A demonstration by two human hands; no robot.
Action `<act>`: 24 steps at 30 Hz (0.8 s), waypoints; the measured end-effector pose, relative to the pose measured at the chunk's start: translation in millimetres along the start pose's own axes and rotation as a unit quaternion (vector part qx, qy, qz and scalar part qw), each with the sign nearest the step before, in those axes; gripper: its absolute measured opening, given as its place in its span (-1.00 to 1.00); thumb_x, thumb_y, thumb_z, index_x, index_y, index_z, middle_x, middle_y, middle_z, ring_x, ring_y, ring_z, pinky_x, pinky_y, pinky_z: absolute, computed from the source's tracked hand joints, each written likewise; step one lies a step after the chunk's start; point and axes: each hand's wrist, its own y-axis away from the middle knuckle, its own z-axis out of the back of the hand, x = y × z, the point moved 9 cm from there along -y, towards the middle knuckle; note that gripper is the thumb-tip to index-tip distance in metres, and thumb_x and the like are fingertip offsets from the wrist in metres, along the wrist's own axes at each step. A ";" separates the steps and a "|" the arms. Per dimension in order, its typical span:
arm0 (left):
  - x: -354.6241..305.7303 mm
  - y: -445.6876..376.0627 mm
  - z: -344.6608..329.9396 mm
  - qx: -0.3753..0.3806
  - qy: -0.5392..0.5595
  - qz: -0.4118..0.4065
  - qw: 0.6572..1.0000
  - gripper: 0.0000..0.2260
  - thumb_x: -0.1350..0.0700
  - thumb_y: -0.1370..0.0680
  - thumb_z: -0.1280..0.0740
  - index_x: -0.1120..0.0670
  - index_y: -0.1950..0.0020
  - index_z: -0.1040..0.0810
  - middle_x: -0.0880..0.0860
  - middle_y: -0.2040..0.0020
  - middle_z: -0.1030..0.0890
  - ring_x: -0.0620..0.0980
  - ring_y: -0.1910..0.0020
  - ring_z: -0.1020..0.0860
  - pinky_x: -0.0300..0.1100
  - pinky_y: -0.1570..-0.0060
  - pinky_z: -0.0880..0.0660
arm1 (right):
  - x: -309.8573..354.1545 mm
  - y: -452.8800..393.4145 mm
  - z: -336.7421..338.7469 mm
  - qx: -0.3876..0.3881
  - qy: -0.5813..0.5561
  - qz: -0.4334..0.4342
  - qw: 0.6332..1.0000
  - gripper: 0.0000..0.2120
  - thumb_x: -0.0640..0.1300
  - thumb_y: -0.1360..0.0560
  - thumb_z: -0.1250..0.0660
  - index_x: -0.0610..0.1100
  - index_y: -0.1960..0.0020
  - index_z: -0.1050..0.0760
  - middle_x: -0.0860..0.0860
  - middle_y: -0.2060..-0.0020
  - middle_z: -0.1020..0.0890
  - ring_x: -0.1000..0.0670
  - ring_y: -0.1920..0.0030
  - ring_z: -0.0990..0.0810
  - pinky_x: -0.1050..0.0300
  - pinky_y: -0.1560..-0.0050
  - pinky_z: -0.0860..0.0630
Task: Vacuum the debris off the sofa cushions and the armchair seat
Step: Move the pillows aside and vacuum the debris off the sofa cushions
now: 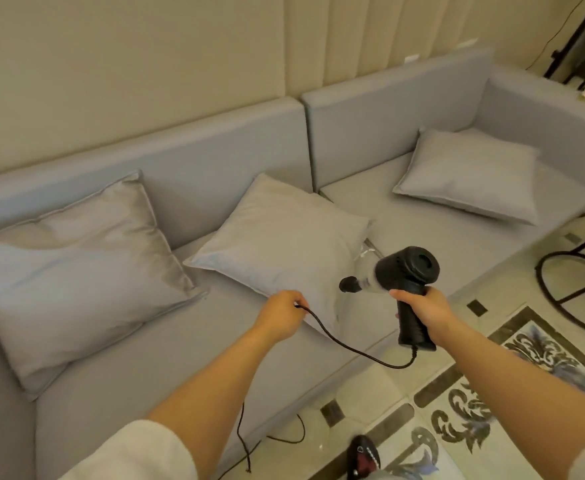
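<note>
Right grip (422,311) holding black handheld vacuum (405,271)

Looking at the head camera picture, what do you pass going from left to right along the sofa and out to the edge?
Left pillow → left hand pinching the black cord → handheld vacuum gripped by the right hand → right pillow → round side table at the right edge.

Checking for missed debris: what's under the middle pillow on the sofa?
The middle pillow lies flat on the grey sofa seat, its right corner over the seam between seat cushions. Whatever is beneath it, debris included, is covered.
</note>
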 end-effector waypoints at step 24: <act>-147.3 -161.9 -92.0 0.051 -0.016 0.018 0.998 -0.77 0.30 -0.53 -0.18 0.26 -0.05 -0.61 0.25 -0.09 -0.62 0.16 0.01 -0.54 -0.28 0.20 -0.32 | 53.2 -169.0 152.2 -0.036 -0.011 -0.046 0.998 -0.56 -0.16 -0.40 -0.41 -0.34 -0.18 -0.38 -0.32 0.03 -0.54 -0.23 0.11 -0.53 -0.13 0.01 -0.51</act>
